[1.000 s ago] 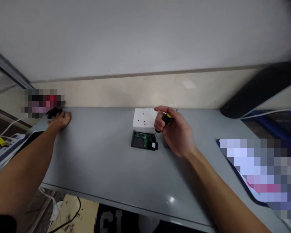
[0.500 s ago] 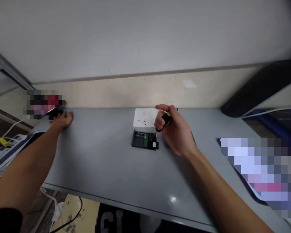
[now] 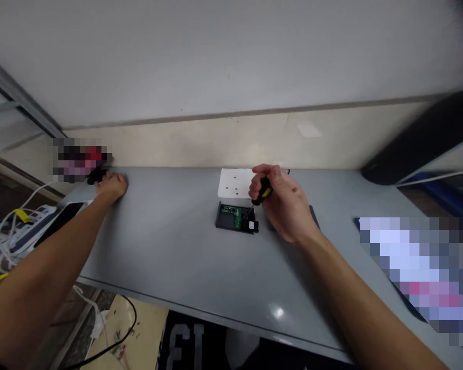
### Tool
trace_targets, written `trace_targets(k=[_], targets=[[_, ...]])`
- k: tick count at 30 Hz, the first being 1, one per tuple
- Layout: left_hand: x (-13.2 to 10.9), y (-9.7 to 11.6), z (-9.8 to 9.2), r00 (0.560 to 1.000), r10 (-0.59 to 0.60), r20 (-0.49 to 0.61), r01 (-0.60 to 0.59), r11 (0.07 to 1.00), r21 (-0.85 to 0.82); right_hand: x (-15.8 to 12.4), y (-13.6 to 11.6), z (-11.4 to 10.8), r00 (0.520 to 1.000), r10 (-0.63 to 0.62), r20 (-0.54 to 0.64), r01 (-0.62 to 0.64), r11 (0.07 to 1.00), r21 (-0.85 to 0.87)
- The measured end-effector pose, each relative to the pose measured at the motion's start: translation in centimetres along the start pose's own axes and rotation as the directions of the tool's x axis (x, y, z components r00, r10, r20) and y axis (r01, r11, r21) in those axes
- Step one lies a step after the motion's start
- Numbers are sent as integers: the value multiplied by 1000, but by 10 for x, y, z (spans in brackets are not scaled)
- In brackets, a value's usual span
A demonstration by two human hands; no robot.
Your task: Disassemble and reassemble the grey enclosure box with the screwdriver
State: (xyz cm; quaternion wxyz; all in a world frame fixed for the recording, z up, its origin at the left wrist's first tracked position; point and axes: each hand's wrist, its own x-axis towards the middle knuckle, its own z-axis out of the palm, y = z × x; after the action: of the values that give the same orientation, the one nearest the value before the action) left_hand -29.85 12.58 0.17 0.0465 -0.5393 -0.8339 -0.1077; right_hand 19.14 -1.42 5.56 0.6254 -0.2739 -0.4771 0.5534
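In my right hand (image 3: 287,208), a black and yellow screwdriver (image 3: 263,191) slants down to the left. Its tip meets the black part at the right side of an opened, dark, flat case (image 3: 226,222). A green circuit board (image 3: 238,218) sits inside this case. Behind it lies a white sheet (image 3: 227,180) with several small dark screws on it. Partly covered by my right hand is a dark flat piece (image 3: 314,217). Far to the left, my left hand (image 3: 113,186) has its fingers curled against a black stand (image 3: 96,176); its fingertips are partly hidden.
A blurred-out screen (image 3: 81,162) is above the black stand. White power strips (image 3: 31,226) with cables and a dark phone-like slab (image 3: 59,223) lie at the left edge. A large blurred-out tablet (image 3: 412,272) is at the right, below a thick black cylinder (image 3: 416,144).
The whole view has shifted, so everything appears slightly farther right. My right hand still holds the screwdriver against the case, and my left hand stays at the black stand.
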Motion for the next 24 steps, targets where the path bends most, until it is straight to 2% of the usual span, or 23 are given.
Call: trace_targets(k=[2,3,4,7,8,10,11,12,13,15,16,17,19,23,24], targets=[[-19,19,-7,993,101,-57,-103,994,-28,0,2,-1,1000,-17,16,18,1000,-23],[-31,31,-11,975,188,-116,-195,979,-53,0,2,-1,999,-24,25,25,999,-33],[-45,44,-16,943,276,-184,-294,953,-80,0,2,-2,999,-29,35,30,999,-40],[-98,92,-28,853,428,-298,-479,869,-122,0,2,-2,997,-43,56,45,998,-40],[-117,109,-32,807,489,-333,-556,818,-148,0,2,-1,997,-43,62,46,998,-47],[-155,146,-38,610,679,-407,-792,532,-300,0,2,-1,997,-40,64,45,996,-77],[-171,163,-39,531,745,-404,-841,403,-362,0,3,0,997,-42,62,48,995,-93],[-185,179,-40,474,787,-394,-858,313,-408,0,3,1,997,-50,58,55,993,-104],[-197,194,-39,444,810,-384,-857,259,-446,0,4,1,997,-60,53,66,992,-110],[-211,215,-36,411,845,-342,-846,214,-488,0,4,2,996,-78,33,81,990,-114],[-214,221,-34,378,874,-307,-850,196,-489,1,3,3,997,-74,22,76,991,-109],[-215,225,-32,346,895,-280,-853,177,-490,1,2,3,998,-61,11,61,994,-93],[-215,225,-29,313,917,-248,-845,150,-513,1,-3,4,1000,-11,3,11,999,-35],[-216,215,-28,327,914,-239,-809,141,-570,2,-10,2,997,71,0,-71,997,27],[-218,213,-28,318,918,-237,-815,137,-563,2,-10,2,997,72,-8,-71,997,22]])
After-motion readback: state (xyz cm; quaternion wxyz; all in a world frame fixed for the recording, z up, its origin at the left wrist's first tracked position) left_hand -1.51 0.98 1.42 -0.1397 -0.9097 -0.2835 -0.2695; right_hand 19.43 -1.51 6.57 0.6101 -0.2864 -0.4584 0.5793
